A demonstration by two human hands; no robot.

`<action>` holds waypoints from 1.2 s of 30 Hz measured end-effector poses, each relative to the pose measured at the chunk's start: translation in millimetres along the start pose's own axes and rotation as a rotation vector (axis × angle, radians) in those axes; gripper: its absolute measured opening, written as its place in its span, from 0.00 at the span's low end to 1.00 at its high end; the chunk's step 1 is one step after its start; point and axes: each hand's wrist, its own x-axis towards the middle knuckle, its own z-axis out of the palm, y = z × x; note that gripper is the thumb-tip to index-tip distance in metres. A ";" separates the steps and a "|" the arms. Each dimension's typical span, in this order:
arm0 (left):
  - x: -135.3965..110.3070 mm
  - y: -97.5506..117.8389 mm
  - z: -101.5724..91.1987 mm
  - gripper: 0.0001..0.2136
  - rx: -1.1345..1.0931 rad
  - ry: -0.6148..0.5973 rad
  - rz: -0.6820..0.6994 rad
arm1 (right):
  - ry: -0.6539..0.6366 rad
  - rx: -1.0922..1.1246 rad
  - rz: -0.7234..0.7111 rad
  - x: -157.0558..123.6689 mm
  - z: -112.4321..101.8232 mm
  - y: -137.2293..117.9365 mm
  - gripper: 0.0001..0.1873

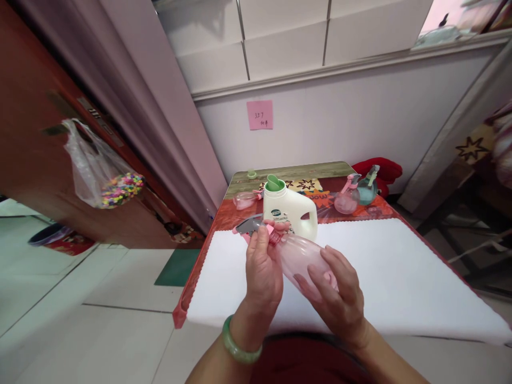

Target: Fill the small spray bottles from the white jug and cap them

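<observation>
A clear pink spray bottle (pixel 301 259) is tilted between my two hands above the white cloth. My left hand (pixel 264 266) grips its pink neck and the grey and pink spray head (pixel 250 225), which points left. Around the lower body of the bottle my right hand (pixel 340 293) is wrapped, fingers on its far side. Just behind stands a cream detergent jug (pixel 290 210) with its handle to the right. A green spout or cup (pixel 275 183) sits in the jug's mouth.
Another pink spray bottle (pixel 245 200) lies at the back left. At the back right stand a pink spray bottle (pixel 346 201) and a teal one (pixel 367 190). A green ring-shaped cap (pixel 252 174) is near the wall. White cloth (pixel 384 277) covers the table's front.
</observation>
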 end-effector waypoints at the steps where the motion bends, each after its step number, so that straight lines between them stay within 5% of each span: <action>1: -0.3 -0.1 0.5 0.12 0.002 0.015 0.000 | 0.000 -0.037 -0.054 -1.0 0.5 3.3 0.40; 10: -2.1 -3.7 -0.5 0.13 0.030 -0.007 -0.005 | 0.000 -0.089 -0.079 7.2 -0.3 0.1 0.34; 18: -6.4 -2.1 -1.1 0.15 0.044 -0.091 0.021 | 0.038 -0.025 0.012 13.2 -1.9 -9.5 0.51; 28: -3.8 5.2 -8.7 0.15 -0.014 -0.301 -0.015 | -0.208 0.635 0.723 23.2 -26.4 -25.8 0.45; 36: -3.2 9.2 -8.9 0.15 -0.021 -0.342 -0.052 | -0.286 1.339 1.295 30.1 -26.6 -25.2 0.43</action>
